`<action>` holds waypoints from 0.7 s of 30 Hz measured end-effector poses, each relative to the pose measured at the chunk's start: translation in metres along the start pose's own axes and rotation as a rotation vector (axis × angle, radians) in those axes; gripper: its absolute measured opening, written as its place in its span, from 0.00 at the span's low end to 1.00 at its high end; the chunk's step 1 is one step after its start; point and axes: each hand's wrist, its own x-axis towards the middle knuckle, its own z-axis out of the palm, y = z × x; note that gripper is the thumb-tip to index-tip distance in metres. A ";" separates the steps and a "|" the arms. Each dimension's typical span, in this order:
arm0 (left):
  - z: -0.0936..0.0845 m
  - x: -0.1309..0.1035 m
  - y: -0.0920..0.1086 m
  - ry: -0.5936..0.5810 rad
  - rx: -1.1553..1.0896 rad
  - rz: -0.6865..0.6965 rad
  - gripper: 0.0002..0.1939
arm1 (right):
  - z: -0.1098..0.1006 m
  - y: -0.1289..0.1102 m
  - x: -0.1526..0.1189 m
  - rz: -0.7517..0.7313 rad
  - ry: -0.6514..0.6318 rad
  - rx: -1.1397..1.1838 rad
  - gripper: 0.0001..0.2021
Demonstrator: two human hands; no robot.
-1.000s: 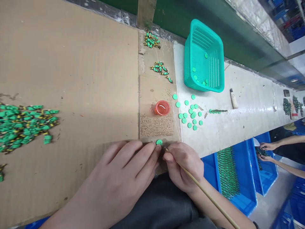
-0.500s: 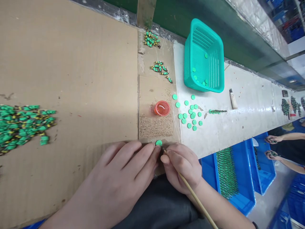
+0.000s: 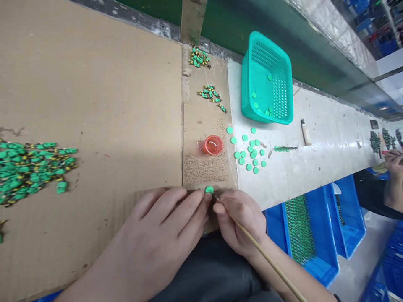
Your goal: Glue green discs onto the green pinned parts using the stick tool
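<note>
At the table's near edge, my left hand pinches a small green button between its fingertips, the button's face turned up. My right hand grips a thin wooden stick like a pen. Its dark tip comes close to the button; whether they touch I cannot tell. Just beyond my hands lies a brown patch dotted with tiny gold beads. A small red cup with shiny liquid stands behind it. Several loose green buttons are scattered to the right.
A turquoise basket holds a few buttons. Green-and-yellow pieces are heaped at left, with smaller piles at the back. A white tube lies on the right. Blue bins stand below; a co-worker's hands show far right.
My hands keep nearly the same pose on the button and stick. The view has shifted slightly. The co-worker's hands have moved from over the bin up to the table.
</note>
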 end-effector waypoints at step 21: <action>-0.004 0.002 0.000 -0.043 -0.028 -0.034 0.18 | -0.031 -0.017 0.011 0.142 -0.007 0.013 0.14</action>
